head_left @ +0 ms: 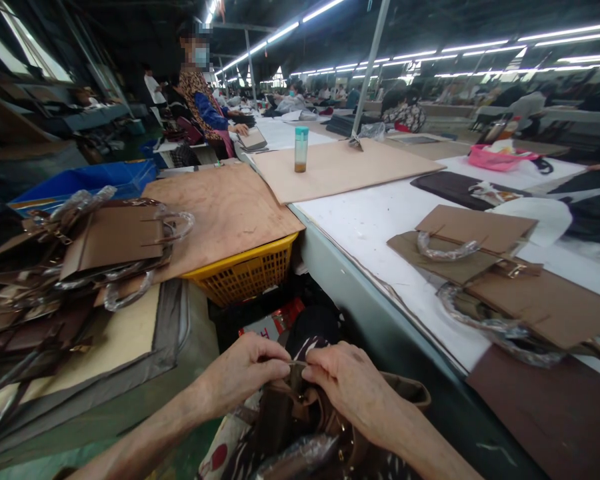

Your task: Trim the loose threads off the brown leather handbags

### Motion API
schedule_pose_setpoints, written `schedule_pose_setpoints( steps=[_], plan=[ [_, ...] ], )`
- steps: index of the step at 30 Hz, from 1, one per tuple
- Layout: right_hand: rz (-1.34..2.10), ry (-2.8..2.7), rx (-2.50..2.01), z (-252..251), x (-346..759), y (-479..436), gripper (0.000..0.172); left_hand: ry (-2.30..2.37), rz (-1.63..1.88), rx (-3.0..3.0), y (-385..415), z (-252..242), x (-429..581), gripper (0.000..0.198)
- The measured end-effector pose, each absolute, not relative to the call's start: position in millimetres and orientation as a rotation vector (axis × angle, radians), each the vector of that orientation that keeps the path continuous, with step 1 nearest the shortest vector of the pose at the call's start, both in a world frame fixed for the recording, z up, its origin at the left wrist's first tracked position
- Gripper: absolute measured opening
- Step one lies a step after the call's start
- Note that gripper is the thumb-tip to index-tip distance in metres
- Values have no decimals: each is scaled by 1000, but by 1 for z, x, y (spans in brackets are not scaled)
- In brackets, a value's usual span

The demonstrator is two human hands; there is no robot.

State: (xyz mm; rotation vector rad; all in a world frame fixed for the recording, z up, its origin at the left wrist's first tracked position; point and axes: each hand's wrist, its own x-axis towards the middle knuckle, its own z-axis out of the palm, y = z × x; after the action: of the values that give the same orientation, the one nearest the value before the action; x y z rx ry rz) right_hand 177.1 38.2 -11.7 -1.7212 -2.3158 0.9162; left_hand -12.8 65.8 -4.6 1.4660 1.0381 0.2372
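Over my lap lies a brown handbag [325, 413], its edge folded up between my fingers. My left hand [253, 367] pinches that edge from the left, thumb and forefinger pressed together. Close beside it, my right hand [347, 377] grips the same edge from the right. Below my hands, the bag's plastic-wrapped handle [300, 457] shows near the bottom of the view. The bag's inside and its lower part are mostly hidden by my hands and wrists.
Brown handbags [115, 240] with wrapped handles are piled at my left. More bag pieces [545, 300] lie on the white-topped table [360, 227] at right. A yellow basket [245, 270] supports a wooden board [230, 207]. Farther back stand a bottle [301, 150] and a masked person [200, 100].
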Motion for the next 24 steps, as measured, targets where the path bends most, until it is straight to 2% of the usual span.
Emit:
schedule_pose_setpoints(
  steps=[13, 24],
  plan=[
    [918, -2304, -1691, -12, 180, 38, 30, 1092, 297, 1440, 72, -17, -10, 26],
    [917, -2335, -1658, -11, 183, 37, 31, 899, 232, 1352, 67, -13, -17, 28]
  ],
)
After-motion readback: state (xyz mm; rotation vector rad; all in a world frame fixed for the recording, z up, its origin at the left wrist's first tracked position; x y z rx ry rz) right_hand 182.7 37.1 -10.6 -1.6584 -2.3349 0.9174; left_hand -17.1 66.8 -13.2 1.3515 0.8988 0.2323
